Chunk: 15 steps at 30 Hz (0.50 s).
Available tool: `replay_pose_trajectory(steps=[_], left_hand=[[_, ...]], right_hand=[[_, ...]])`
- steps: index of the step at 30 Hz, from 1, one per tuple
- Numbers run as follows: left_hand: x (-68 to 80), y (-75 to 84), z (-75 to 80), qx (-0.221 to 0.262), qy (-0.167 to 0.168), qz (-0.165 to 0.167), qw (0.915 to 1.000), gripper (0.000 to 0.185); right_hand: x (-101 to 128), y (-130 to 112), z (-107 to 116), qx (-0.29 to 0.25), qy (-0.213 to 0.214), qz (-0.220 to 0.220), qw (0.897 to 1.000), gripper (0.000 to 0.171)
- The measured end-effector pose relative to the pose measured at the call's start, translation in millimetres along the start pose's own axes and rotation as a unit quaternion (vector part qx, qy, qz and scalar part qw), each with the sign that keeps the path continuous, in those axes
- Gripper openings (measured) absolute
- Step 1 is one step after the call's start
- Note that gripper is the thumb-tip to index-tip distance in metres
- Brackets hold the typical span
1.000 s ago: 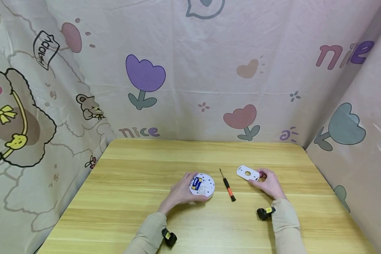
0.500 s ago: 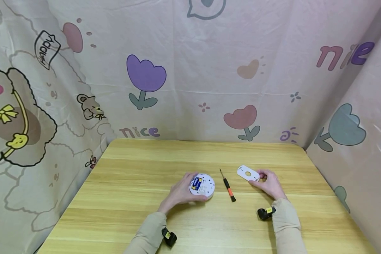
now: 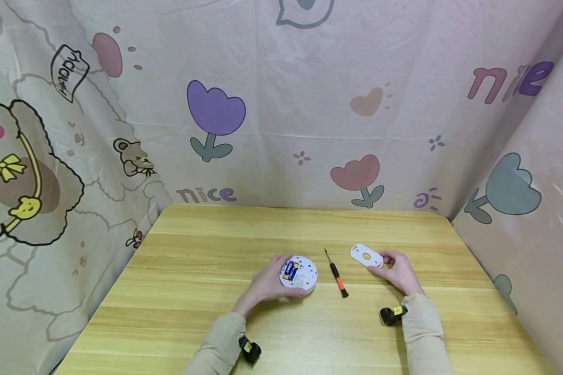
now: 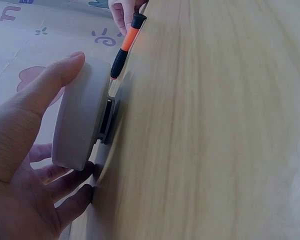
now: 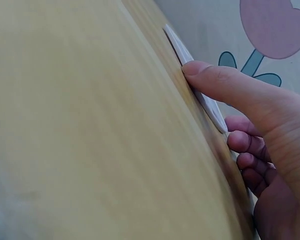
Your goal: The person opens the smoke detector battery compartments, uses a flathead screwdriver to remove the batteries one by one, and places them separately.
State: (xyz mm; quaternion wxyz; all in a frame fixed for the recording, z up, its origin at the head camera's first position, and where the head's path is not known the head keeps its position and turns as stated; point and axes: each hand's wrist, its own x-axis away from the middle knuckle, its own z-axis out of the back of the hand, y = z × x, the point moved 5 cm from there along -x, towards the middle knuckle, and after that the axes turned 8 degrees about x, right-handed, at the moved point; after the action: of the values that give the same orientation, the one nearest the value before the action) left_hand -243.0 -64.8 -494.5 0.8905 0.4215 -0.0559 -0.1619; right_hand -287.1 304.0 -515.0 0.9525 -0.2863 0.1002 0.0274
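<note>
My left hand (image 3: 269, 281) grips a round white smoke alarm (image 3: 305, 276) by its rim, the back with small holes and a blue-and-yellow patch facing up. In the left wrist view the smoke alarm (image 4: 80, 117) stands edge-on, with the thumb on one side and fingers on the other; a small part juts from its underside. At the right, my right hand (image 3: 400, 272) pinches the near end of a flat white mounting plate (image 3: 360, 254) with a round central hole. The right wrist view shows the thumb against the thin plate (image 5: 210, 111), close to the table.
A small screwdriver (image 3: 337, 277) with a black-and-orange handle lies between the hands, its tip pointing away. The wooden table (image 3: 206, 239) ends at a printed cloth (image 3: 272, 104) behind, with more cloth on both sides. A black camera sits on each wrist.
</note>
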Motion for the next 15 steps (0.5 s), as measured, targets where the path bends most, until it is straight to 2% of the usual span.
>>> replay_pose_trajectory(steps=[7, 15], left_hand=[[1.2, -1.0, 0.2, 0.016, 0.002, 0.006, 0.9999, 0.114], [3.2, -3.1, 2.2, 0.062, -0.009, 0.008, 0.9980, 0.114]], right_hand=[[3.8, -1.2, 1.6, -0.025, -0.004, -0.020, 0.999, 0.066], [7.4, -2.2, 2.4, -0.045, -0.019, -0.051, 0.997, 0.075]])
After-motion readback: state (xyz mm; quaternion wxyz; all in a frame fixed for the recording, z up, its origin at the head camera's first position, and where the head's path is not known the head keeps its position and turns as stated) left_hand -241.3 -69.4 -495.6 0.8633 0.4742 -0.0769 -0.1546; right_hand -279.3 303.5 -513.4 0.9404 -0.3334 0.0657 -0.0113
